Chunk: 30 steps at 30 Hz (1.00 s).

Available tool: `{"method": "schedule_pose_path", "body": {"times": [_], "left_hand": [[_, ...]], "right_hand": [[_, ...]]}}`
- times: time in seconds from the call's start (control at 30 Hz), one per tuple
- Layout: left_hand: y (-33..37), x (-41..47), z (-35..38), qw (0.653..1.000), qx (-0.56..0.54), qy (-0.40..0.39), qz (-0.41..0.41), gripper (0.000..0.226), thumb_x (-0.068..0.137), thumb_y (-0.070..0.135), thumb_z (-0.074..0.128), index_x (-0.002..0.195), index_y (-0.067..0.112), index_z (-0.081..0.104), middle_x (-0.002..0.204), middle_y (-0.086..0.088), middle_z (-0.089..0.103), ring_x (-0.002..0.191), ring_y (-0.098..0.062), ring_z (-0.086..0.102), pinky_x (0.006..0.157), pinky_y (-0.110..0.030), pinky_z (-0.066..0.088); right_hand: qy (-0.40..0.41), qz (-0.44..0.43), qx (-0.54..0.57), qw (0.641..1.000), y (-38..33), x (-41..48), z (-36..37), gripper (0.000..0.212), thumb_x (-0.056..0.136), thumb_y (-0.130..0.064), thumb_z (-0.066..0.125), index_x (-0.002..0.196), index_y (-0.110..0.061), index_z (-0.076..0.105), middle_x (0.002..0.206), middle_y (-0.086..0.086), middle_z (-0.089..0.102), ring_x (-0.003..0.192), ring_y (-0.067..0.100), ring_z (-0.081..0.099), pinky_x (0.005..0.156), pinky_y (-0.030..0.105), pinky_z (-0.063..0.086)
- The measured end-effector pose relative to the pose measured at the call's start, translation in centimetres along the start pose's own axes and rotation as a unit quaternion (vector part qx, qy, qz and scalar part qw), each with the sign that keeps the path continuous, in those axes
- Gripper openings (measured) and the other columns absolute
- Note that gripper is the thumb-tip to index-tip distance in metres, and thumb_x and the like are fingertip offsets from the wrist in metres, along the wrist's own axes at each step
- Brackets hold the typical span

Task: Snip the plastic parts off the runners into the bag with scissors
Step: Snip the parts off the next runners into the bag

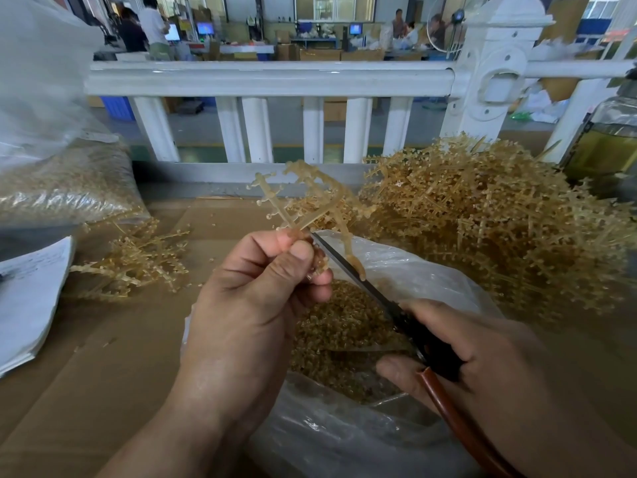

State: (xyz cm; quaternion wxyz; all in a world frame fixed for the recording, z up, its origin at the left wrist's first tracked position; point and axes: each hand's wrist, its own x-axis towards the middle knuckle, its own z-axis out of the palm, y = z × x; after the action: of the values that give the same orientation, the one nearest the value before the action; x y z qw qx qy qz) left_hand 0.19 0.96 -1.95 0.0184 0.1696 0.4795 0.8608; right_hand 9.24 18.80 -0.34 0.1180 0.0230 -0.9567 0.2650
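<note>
While my left hand (255, 298) pinches the runner (303, 201) between thumb and curled fingers, holding it up over the open bag (431, 267), my right hand (482, 357) grips the scissors (348, 267) by the handles. The blades look almost closed, tip at the stem beside my thumb. I should cut close to each part, tip clear of my skin, straight above the parts (344, 326) lying in the bag.

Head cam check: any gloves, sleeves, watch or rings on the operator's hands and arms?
None visible. The left hand and right hand are bare, with no gloves, rings or tape. The left forearm is uncovered to the frame edge, with no sleeve, watch or wristband. The right wrist is likewise bare as far as it shows.
</note>
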Motion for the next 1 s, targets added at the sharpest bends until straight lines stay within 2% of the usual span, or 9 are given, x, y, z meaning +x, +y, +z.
{"method": "schedule_pose_path", "body": {"times": [0.07,0.17,0.23,0.33,0.47,0.6,1.0], "left_hand": [[0.04,-0.02,0.14,1.000,0.004,0.003,-0.002,0.014,0.082,0.017,0.068,0.071,0.025,0.071,0.071,-0.001,0.065,0.068,-0.014,0.063,0.064,-0.024,0.055],[0.00,-0.07,0.20,1.000,0.006,0.010,-0.001,0.020,0.087,0.013,0.070,0.070,0.024,0.070,0.070,-0.002,0.064,0.067,-0.014,0.063,0.063,-0.024,0.055],[0.01,-0.12,0.22,1.000,0.003,0.011,0.000,0.019,0.084,0.013,0.064,0.070,0.024,0.070,0.070,-0.002,0.064,0.067,-0.014,0.063,0.063,-0.024,0.055],[-0.05,-0.11,0.31,1.000,0.002,0.012,0.000,0.016,0.083,0.014,0.064,0.071,0.023,0.070,0.070,-0.003,0.064,0.067,-0.014,0.063,0.063,-0.024,0.055],[-0.08,-0.14,0.36,1.000,-0.001,0.008,0.001,0.018,0.083,0.015,0.064,0.070,0.025,0.071,0.069,0.000,0.064,0.068,-0.013,0.063,0.064,-0.023,0.055],[-0.06,-0.11,0.39,1.000,-0.003,0.010,-0.002,0.013,0.078,0.019,0.067,0.068,0.026,0.070,0.068,0.001,0.064,0.067,-0.013,0.063,0.063,-0.024,0.055],[-0.02,-0.09,0.29,1.000,0.000,-0.004,0.003,0.016,0.085,0.018,0.070,0.071,0.026,0.070,0.071,0.002,0.064,0.069,-0.013,0.063,0.065,-0.024,0.055]], "right_hand": [[0.007,-0.008,-0.005,1.000,0.08,-0.02,-0.05,0.054,0.070,-0.085,0.043,0.104,-0.048,0.062,0.083,-0.025,0.063,0.081,-0.008,0.059,0.061,0.015,0.050],[0.012,-0.010,-0.006,1.000,0.11,-0.01,-0.06,0.047,0.073,-0.083,0.047,0.101,-0.048,0.062,0.096,-0.029,0.059,0.083,-0.014,0.055,0.079,0.004,0.042],[0.015,-0.012,-0.009,1.000,0.14,0.03,0.00,0.046,0.075,-0.082,0.048,0.100,-0.047,0.063,0.095,-0.027,0.059,0.082,-0.013,0.055,0.077,0.003,0.041],[0.025,-0.012,-0.009,1.000,0.37,0.05,0.17,0.049,0.072,-0.082,0.045,0.100,-0.046,0.062,0.085,-0.024,0.062,0.079,-0.009,0.057,0.079,0.011,0.044],[0.033,-0.022,-0.030,0.999,0.47,0.08,0.03,0.051,0.075,-0.081,0.045,0.098,-0.041,0.065,0.071,-0.021,0.063,0.070,-0.004,0.059,0.068,0.016,0.047],[0.039,-0.025,-0.033,0.998,0.42,0.03,-0.14,0.050,0.076,-0.080,0.045,0.095,-0.039,0.066,0.068,-0.021,0.062,0.068,-0.004,0.059,0.065,0.017,0.047],[0.028,-0.033,0.000,0.999,0.14,-0.08,-0.22,0.055,0.073,-0.085,0.043,0.097,-0.041,0.065,0.070,-0.017,0.062,0.070,-0.004,0.059,0.066,0.014,0.047]]}}
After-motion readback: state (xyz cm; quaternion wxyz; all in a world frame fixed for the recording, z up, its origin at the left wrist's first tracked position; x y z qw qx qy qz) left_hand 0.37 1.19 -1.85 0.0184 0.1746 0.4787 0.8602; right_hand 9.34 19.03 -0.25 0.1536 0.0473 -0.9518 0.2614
